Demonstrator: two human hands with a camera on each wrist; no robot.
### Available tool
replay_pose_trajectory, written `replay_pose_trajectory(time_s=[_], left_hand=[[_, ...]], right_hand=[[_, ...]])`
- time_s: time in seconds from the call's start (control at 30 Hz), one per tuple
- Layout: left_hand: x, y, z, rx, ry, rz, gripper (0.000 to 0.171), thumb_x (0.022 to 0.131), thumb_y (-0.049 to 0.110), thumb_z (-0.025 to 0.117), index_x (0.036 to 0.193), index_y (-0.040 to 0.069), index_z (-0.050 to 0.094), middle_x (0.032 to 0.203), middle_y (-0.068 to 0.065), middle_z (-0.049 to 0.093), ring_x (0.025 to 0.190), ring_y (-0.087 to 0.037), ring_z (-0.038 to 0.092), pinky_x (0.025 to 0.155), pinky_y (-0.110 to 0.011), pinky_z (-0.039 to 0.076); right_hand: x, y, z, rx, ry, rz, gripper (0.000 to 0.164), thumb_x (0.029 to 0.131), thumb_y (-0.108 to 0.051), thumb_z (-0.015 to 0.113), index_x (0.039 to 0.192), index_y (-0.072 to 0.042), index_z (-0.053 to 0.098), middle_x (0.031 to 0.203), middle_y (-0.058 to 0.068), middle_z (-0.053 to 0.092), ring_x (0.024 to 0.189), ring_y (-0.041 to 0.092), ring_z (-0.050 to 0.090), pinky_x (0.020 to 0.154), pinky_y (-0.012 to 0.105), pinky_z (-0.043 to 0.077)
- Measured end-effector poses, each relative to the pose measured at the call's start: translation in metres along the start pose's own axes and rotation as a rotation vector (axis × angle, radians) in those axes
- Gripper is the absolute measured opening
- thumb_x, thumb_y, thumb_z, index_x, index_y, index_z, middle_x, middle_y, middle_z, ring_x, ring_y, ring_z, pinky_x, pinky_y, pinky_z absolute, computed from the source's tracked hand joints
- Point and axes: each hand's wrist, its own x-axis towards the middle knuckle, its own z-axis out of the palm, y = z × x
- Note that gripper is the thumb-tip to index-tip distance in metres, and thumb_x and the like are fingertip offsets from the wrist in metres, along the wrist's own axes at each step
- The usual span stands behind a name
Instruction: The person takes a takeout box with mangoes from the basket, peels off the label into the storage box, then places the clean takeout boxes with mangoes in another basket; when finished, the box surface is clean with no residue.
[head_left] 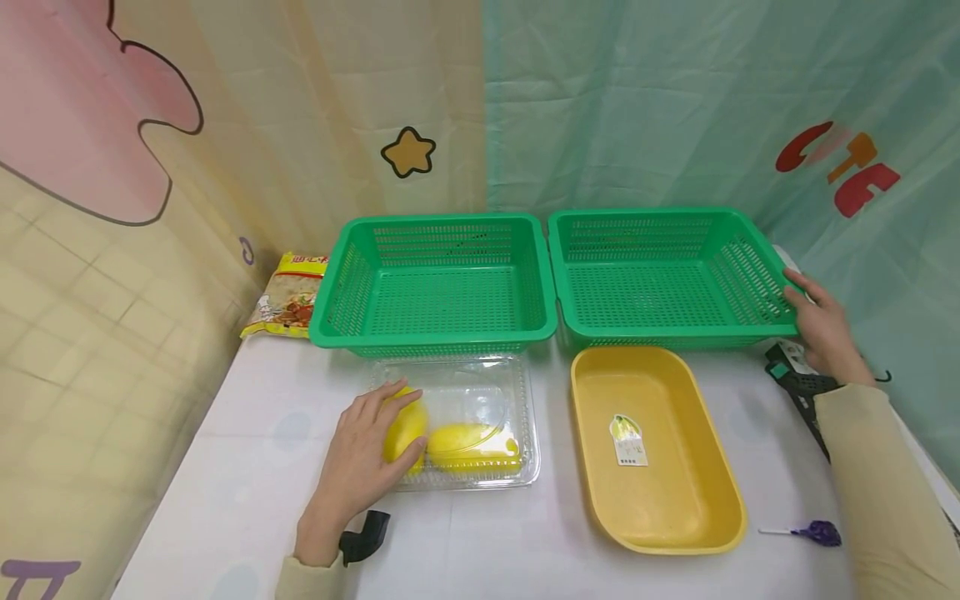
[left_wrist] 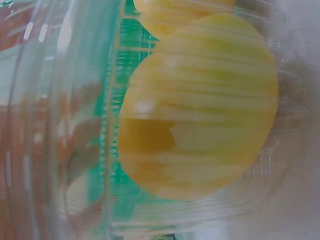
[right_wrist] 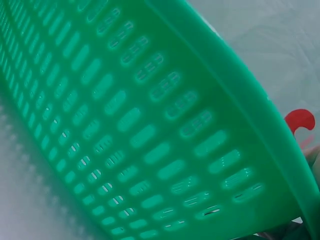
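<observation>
- We see the left hand (head_left: 365, 442) laid over the left side of a clear, hinged-looking plastic box (head_left: 483, 396), its fingers relaxed and its thumb spread apart from them; we cannot tell how firmly it presses.
- Through the lid we see one rounded yellow fruit (head_left: 405, 421) directly beneath those fingers and a longer yellow fruit (head_left: 472, 446) just right of the thumb.
- The right hand (head_left: 821, 329) is clamped on the right end rim of a green slatted plastic basket (head_left: 667, 332), which extends leftward from it.
- Ahead of the left hand stands a matching green basket (head_left: 442, 342); beyond its left, a yellow-edged food packet (head_left: 285, 300) carries red characters, partly cut off, that we cannot read.
- Between the hands lies a yellow oblong plastic tray (head_left: 652, 517); its sticker (head_left: 628, 442) shows a yellow-green picture above print too small for us.
- Beyond the right hand we read red and orange letters (head_left: 855, 162) resembling C, T, E.
</observation>
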Motion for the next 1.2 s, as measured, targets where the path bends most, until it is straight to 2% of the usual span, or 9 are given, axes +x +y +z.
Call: replay_pose_trajectory(time_s=[0.37,0.53,0.63,0.8,0.9,1.0,1.13,1.2], left_hand=[[-0.001,0.000,-0.001,-0.013,-0.006,-0.008,0.052,0.085,0.038,0.064,0.131,0.016,0.056,0.141,-0.006,0.043,0.126,-0.029,0.038,0.094,-0.050,0.033],[-0.001,0.000,-0.003,-0.087,-0.019,-0.029,0.050,0.085,0.032,0.068,0.130,0.014,0.056,0.143,-0.006,0.041,0.128,-0.031,0.035,0.097,-0.053,0.029],[0.000,0.000,-0.004,-0.188,-0.016,-0.064,0.047,0.085,0.023,0.070,0.129,0.013,0.058,0.147,-0.008,0.036,0.131,-0.034,0.030,0.099,-0.058,0.026],[0.001,-0.003,-0.005,-0.340,0.004,-0.141,0.045,0.086,0.013,0.070,0.129,0.009,0.058,0.155,-0.010,0.019,0.135,-0.039,0.017,0.097,-0.066,0.022],[0.000,-0.005,-0.007,-0.364,-0.007,-0.207,0.049,0.086,0.016,0.070,0.133,0.011,0.055,0.156,-0.013,0.010,0.136,-0.042,0.010,0.095,-0.070,0.019],[-0.002,-0.006,-0.010,-0.365,-0.054,-0.283,0.054,0.087,0.022,0.069,0.137,0.016,0.051,0.155,-0.017,0.005,0.136,-0.045,0.007,0.093,-0.073,0.018],[-0.003,-0.009,-0.013,-0.388,-0.134,-0.335,0.058,0.089,0.029,0.067,0.141,0.022,0.045,0.154,-0.021,0.004,0.136,-0.048,0.011,0.092,-0.075,0.021],[-0.003,-0.010,-0.013,-0.416,-0.155,-0.344,0.059,0.089,0.030,0.067,0.142,0.022,0.043,0.154,-0.022,0.004,0.135,-0.050,0.016,0.091,-0.073,0.028]], right_hand=[[0.002,0.003,0.002,0.016,0.018,-0.001,0.056,0.094,-0.043,0.049,0.147,-0.035,0.033,0.109,-0.009,0.043,0.069,0.003,0.057,0.054,0.024,0.050],[0.004,0.005,0.001,-0.006,0.022,-0.008,0.057,0.094,-0.045,0.048,0.147,-0.035,0.033,0.106,-0.009,0.044,0.070,0.003,0.057,0.055,0.024,0.050],[0.010,0.010,-0.004,-0.007,0.028,-0.012,0.054,0.094,-0.045,0.048,0.145,-0.037,0.036,0.104,-0.009,0.045,0.070,0.004,0.057,0.054,0.026,0.051],[0.019,0.019,-0.011,-0.009,0.050,-0.015,0.049,0.094,-0.045,0.048,0.142,-0.040,0.041,0.102,-0.009,0.046,0.066,0.005,0.056,0.052,0.027,0.051],[0.017,0.018,-0.010,-0.001,0.071,-0.006,0.049,0.094,-0.044,0.048,0.142,-0.039,0.042,0.103,-0.010,0.046,0.064,0.006,0.056,0.051,0.028,0.050],[0.012,0.013,-0.006,0.007,0.062,0.001,0.051,0.094,-0.044,0.048,0.144,-0.037,0.039,0.104,-0.009,0.045,0.065,0.006,0.055,0.051,0.028,0.050],[0.006,0.006,-0.001,0.021,0.040,0.015,0.054,0.094,-0.044,0.048,0.146,-0.036,0.036,0.106,-0.009,0.043,0.067,0.004,0.055,0.053,0.026,0.049],[0.005,0.004,0.001,0.033,0.038,0.018,0.054,0.094,-0.044,0.049,0.146,-0.036,0.035,0.106,-0.009,0.043,0.068,0.004,0.055,0.053,0.025,0.049]])
